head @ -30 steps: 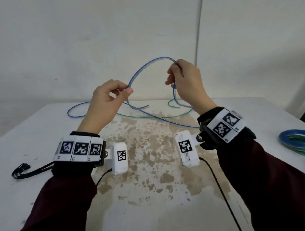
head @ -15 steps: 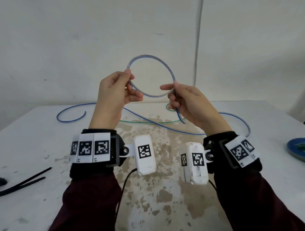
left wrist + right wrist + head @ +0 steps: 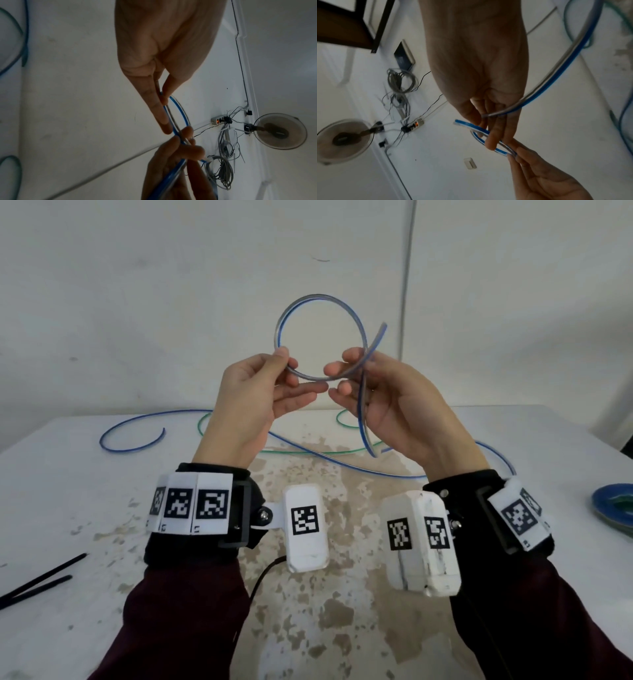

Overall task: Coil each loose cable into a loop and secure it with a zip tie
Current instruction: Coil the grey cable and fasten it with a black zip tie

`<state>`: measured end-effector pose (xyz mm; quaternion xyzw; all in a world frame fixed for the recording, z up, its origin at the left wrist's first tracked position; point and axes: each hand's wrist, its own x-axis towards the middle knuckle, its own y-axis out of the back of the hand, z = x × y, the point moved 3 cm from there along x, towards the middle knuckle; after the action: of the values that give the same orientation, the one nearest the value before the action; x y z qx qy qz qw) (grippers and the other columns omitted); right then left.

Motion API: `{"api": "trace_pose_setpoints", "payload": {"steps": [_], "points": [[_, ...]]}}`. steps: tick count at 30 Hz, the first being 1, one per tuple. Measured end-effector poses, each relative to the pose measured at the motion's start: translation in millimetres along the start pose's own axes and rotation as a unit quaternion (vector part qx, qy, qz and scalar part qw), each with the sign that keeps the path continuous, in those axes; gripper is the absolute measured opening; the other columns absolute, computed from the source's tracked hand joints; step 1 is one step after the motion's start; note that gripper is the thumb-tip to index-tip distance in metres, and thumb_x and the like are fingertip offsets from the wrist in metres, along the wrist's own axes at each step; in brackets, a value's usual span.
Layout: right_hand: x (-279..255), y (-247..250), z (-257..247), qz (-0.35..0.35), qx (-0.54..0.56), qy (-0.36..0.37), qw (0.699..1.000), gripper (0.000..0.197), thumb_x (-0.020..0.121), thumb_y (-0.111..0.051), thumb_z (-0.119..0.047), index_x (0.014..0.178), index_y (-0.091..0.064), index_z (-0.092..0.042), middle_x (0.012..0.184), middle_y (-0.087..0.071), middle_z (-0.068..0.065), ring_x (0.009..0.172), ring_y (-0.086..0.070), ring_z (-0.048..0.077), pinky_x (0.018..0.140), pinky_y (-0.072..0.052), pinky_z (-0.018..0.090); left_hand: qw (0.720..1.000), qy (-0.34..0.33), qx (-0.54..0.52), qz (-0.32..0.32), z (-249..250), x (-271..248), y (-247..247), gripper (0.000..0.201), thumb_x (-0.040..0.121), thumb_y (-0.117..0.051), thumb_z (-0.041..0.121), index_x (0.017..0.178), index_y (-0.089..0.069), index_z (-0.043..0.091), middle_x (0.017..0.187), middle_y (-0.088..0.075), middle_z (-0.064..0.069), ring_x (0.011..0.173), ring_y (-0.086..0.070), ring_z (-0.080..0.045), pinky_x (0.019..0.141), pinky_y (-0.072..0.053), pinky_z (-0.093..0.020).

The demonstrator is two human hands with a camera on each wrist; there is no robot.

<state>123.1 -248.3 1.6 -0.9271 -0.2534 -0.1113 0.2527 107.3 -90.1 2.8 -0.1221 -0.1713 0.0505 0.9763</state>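
A blue-and-white flat cable (image 3: 320, 299) forms one round loop held up above the table. My left hand (image 3: 270, 381) pinches the loop's left side between thumb and fingers (image 3: 164, 102). My right hand (image 3: 373, 385) pinches the crossing on the loop's right side, where the short free end (image 3: 380, 332) sticks up. The rest of the cable (image 3: 366, 433) hangs down from my right hand and trails across the table. A green cable (image 3: 308, 453) lies loose on the table behind my hands. Black zip ties (image 3: 37, 583) lie at the left edge.
A coiled blue and green bundle (image 3: 616, 506) sits at the table's right edge. The white table (image 3: 85, 508) has a worn brown patch in the middle. A blue cable tail (image 3: 133, 436) curls at the back left. A white wall stands close behind the table.
The hands rose and came closer together. The wide arc of cable has closed into a small round loop, and its free end now crosses and sticks out past my right hand.
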Motion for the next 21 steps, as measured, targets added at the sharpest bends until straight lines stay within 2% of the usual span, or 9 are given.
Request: {"api": "trace_pose_setpoints", "payload": {"steps": [2, 3, 5, 8, 10, 12, 16, 18, 21], "points": [[-1, -1, 0, -0.017, -0.008, 0.006, 1.000, 0.028, 0.101, -0.035, -0.010, 0.089, -0.061, -0.006, 0.082, -0.070, 0.007, 0.066, -0.063, 0.013, 0.082, -0.055, 0.029, 1.000, 0.006, 0.002, -0.004, 2, -1, 3, 0.026, 0.100, -0.046, 0.017, 0.079, -0.055, 0.005, 0.063, -0.048, -0.004, 0.065, -0.072, -0.021, 0.056, -0.053, -0.021], [-1, -1, 0, -0.018, -0.026, 0.011, 0.999, 0.028, 0.101, -0.036, -0.013, 0.088, -0.060, -0.007, 0.079, -0.068, 0.005, 0.064, -0.061, 0.011, 0.081, -0.055, 0.028, 1.000, 0.011, 0.014, -0.014, 2, -2, 3, 0.026, 0.099, -0.047, 0.017, 0.078, -0.055, 0.006, 0.061, -0.048, -0.004, 0.062, -0.071, -0.021, 0.053, -0.052, -0.021], [0, 0, 1, 0.006, -0.085, 0.010, 0.996, 0.027, 0.101, -0.039, -0.017, 0.085, -0.059, -0.009, 0.069, -0.060, -0.001, 0.053, -0.048, 0.008, 0.068, -0.053, 0.024, 0.996, 0.025, 0.055, -0.070, 3, -5, 3, 0.026, 0.097, -0.050, 0.016, 0.072, -0.052, 0.008, 0.053, -0.045, -0.001, 0.049, -0.064, -0.021, 0.046, -0.048, -0.024], [0, 3, 2, 0.031, -0.164, -0.022, 0.986, 0.024, 0.099, -0.046, -0.020, 0.085, -0.062, -0.010, 0.059, -0.052, -0.006, 0.045, -0.033, 0.005, 0.053, -0.041, 0.018, 0.971, 0.023, 0.148, -0.189, 0, -12, -9, 0.034, 0.095, -0.051, 0.030, 0.068, -0.051, 0.010, 0.046, -0.037, 0.001, 0.035, -0.043, -0.019, 0.045, -0.037, -0.025], [-2, 4, 3, 0.023, -0.193, -0.055, 0.979, 0.022, 0.097, -0.049, -0.021, 0.086, -0.063, -0.009, 0.057, -0.050, -0.005, 0.045, -0.029, 0.006, 0.049, -0.036, 0.017, 0.969, 0.007, 0.181, -0.167, -3, -13, -15, 0.038, 0.096, -0.050, 0.036, 0.067, -0.054, 0.012, 0.044, -0.037, 0.003, 0.033, -0.035, -0.015, 0.046, -0.031, -0.028], [-4, 5, 2, 0.012, -0.213, -0.074, 0.974, 0.022, 0.097, -0.050, -0.021, 0.083, -0.063, -0.008, 0.057, -0.050, -0.004, 0.044, -0.025, 0.006, 0.045, -0.030, 0.017, 0.973, -0.026, 0.192, -0.122, -5, -11, -18, 0.035, 0.096, -0.052, 0.032, 0.068, -0.056, 0.011, 0.044, -0.038, 0.007, 0.036, -0.032, -0.010, 0.043, -0.029, -0.028], [-7, 7, -1, 0.008, -0.232, -0.095, 0.968, 0.022, 0.097, -0.049, -0.019, 0.084, -0.061, -0.006, 0.059, -0.047, 0.001, 0.039, -0.022, 0.004, 0.040, -0.023, 0.015, 0.973, -0.050, 0.191, -0.120, -12, -10, -22, 0.024, 0.097, -0.053, 0.021, 0.076, -0.056, 0.011, 0.046, -0.036, 0.008, 0.040, -0.030, -0.008, 0.042, -0.031, -0.027], [-8, 7, -1, 0.010, -0.253, -0.099, 0.962, 0.022, 0.097, -0.050, -0.019, 0.085, -0.062, -0.006, 0.063, -0.049, 0.003, 0.039, -0.023, 0.004, 0.040, -0.023, 0.015, 0.975, -0.051, 0.180, -0.121, -13, -9, -20, 0.024, 0.097, -0.052, 0.015, 0.074, -0.052, 0.009, 0.045, -0.037, 0.006, 0.037, -0.031, -0.009, 0.038, -0.033, -0.024], [-10, 7, -4, 0.014, -0.377, -0.083, 0.922, 0.020, 0.089, -0.064, -0.031, 0.098, -0.066, -0.013, 0.078, -0.051, 0.008, 0.045, -0.030, 0.007, 0.045, -0.033, 0.018, 0.975, -0.014, 0.181, -0.131, -12, -7, -14, 0.028, 0.096, -0.052, 0.013, 0.068, -0.048, 0.009, 0.043, -0.035, 0.003, 0.033, -0.029, -0.009, 0.036, -0.030, -0.020]]}}
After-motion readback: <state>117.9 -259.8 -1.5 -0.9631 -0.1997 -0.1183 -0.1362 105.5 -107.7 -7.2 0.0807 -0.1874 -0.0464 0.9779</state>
